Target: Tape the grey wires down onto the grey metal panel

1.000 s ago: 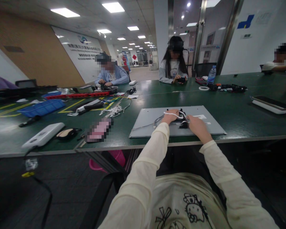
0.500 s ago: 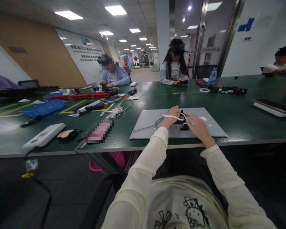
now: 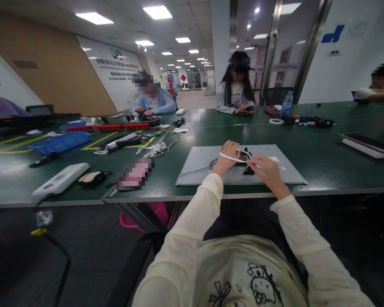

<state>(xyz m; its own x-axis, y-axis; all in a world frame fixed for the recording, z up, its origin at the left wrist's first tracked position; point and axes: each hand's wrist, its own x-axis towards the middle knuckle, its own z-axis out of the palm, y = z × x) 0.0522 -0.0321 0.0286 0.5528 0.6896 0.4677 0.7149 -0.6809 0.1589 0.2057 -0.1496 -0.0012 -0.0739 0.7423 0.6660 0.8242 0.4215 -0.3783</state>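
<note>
A light grey panel (image 3: 196,164) lies flat at the front of the green table, with a black part (image 3: 248,169) and a loop of grey cable (image 3: 212,163) on it. A narrow white strip (image 3: 227,157) runs across the back of my left hand (image 3: 229,154) and loops round near the black part. My left hand is closed beside that part, its fingertips mostly hidden. Pinching the strip between thumb and forefinger, my right hand (image 3: 265,169) is just to the right of the left one.
Left of the panel are a tangle of white strips (image 3: 156,149), a pink phone-like slab (image 3: 135,175), a white power bank (image 3: 62,179), a beige mouse-like object (image 3: 91,178) and a blue tray (image 3: 59,144). Two people sit opposite. A water bottle (image 3: 286,103) stands at the back right.
My right hand has moved slightly left toward my left hand. Its fingers have closed on the white strip, which now stretches straighter between the hands.
</note>
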